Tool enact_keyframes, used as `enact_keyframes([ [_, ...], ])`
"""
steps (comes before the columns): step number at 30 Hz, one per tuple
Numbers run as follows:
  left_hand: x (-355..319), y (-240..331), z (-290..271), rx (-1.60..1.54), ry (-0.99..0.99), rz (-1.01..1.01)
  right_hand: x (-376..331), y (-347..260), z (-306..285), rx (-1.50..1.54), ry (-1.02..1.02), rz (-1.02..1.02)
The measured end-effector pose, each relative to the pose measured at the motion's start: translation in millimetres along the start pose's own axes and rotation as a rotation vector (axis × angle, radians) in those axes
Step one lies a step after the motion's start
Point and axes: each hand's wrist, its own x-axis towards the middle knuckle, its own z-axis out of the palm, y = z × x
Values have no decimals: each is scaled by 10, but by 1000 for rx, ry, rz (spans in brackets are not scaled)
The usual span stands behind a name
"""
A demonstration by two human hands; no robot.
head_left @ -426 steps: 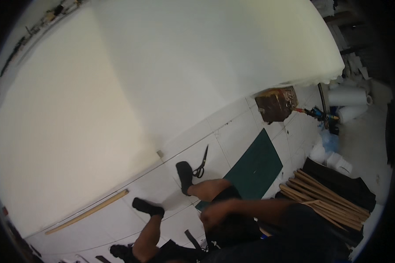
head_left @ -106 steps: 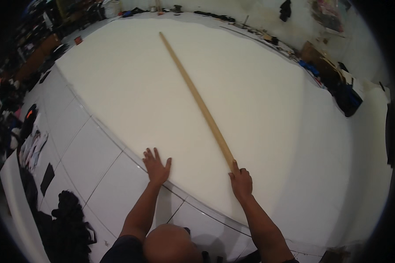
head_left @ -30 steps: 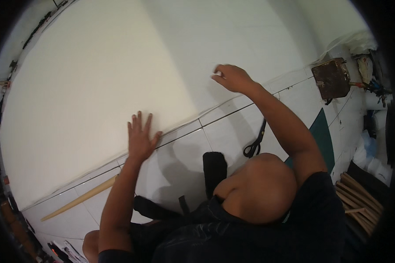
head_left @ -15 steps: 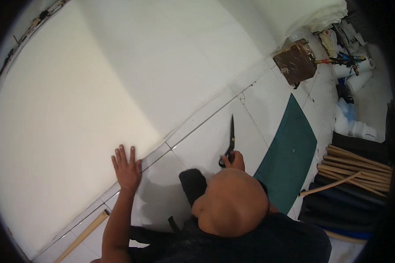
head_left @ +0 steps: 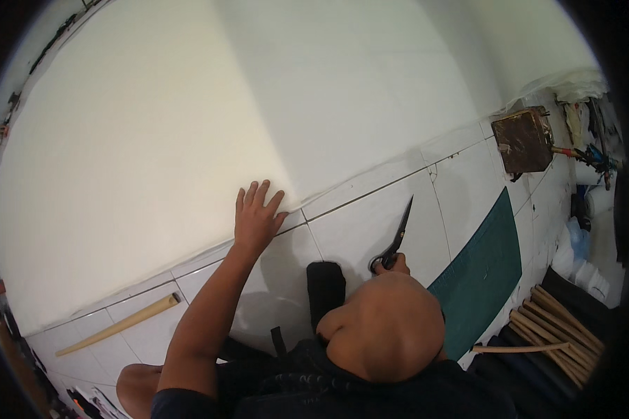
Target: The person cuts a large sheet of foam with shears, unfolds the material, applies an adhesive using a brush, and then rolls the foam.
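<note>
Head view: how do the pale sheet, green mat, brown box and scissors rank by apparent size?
1. Pale sheet
2. Green mat
3. Brown box
4. Scissors, partly covered by the right hand

The white-tiled floor [head_left: 353, 227] is crossed by thin dark joints [head_left: 365, 195]. At right stands a worn brown box [head_left: 522, 143]; nearer lie a green mat [head_left: 482, 279] and long tan poles [head_left: 568, 316]. Soft light leaves blurred shadows on the floor.
</note>
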Motion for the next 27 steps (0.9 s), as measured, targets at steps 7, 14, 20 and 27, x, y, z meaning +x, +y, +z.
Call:
enact_keyframes([
  [7, -2, 135, 83, 49, 35, -34, -218, 26, 142, 948, -682, 92],
  [14, -7, 215, 140, 15, -14, -18, -433, -337, 318, 551, -755, -215],
  [20, 0, 200, 162, -95, 32, -42, -345, -734, 263, 504, -825, -377],
  [27, -82, 167, 196, -232, 46, -71, -345, -1080, 297, 366, -788, -529],
])
